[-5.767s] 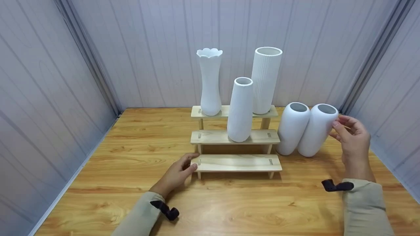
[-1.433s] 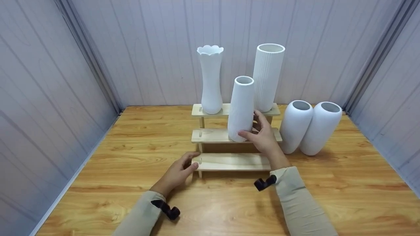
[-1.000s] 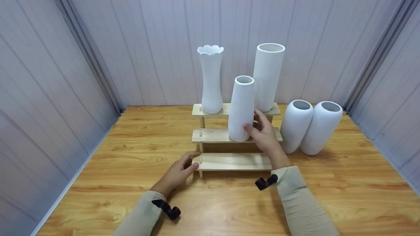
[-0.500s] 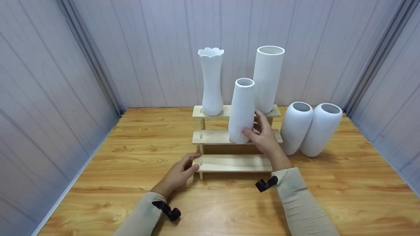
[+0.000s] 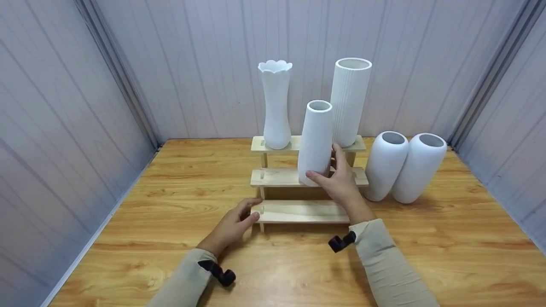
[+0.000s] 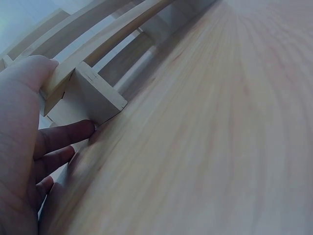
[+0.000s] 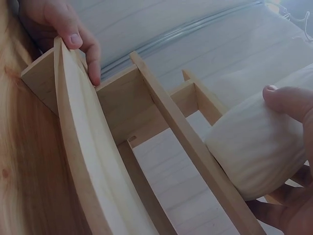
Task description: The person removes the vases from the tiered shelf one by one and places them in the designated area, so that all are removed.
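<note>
A three-step wooden display stand (image 5: 298, 212) stands on the table. My left hand (image 5: 232, 224) holds the left end of its lowest step. In the left wrist view the thumb lies on the step's edge, and the fingers (image 6: 66, 134) reach down beside the end support. On the middle step stands a tapered white vase (image 5: 315, 136), also seen in the right wrist view (image 7: 259, 142). My right hand (image 5: 343, 181) grips its lower right side, thumb in front and fingers partly hidden behind. A scalloped-rim vase (image 5: 276, 106) and a ribbed cylindrical vase (image 5: 352, 100) occupy the top step.
Two smooth rounded white vases (image 5: 386, 166) (image 5: 420, 168) lean close together on the wooden table (image 5: 183, 183), right of the stand. Pale panelled walls (image 5: 204, 68) enclose the back and sides.
Since the oldest frame, my right hand has left the rightmost rounded vase and moved left onto the tapered vase. Lately its thumb has shifted slightly left on it. My left hand stays put.
</note>
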`<state>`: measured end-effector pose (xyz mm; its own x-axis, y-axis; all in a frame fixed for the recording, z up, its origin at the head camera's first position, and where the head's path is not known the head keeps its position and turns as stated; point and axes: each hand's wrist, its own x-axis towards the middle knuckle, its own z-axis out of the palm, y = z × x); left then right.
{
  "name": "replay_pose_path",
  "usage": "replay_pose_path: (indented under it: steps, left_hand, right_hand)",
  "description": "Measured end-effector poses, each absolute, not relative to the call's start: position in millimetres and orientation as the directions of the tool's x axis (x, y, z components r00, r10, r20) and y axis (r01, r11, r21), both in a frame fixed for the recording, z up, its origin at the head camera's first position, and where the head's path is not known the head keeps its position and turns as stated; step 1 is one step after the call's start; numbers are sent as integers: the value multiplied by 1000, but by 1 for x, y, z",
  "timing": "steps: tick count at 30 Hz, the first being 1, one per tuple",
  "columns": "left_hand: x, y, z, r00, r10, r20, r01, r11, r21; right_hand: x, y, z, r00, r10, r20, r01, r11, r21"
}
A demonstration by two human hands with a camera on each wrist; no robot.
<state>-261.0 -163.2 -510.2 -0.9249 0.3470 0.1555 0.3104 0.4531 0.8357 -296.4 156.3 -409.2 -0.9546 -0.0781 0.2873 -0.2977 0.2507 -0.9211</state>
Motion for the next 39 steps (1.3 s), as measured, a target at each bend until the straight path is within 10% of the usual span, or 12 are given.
replay_pose_path:
  steps: [39]
  left_hand:
    - [-262, -162, -511, -920, 351, 176, 327, 438, 837]
  right_hand:
    - [-297, 201, -397, -914, -234, 332, -371, 148, -917]
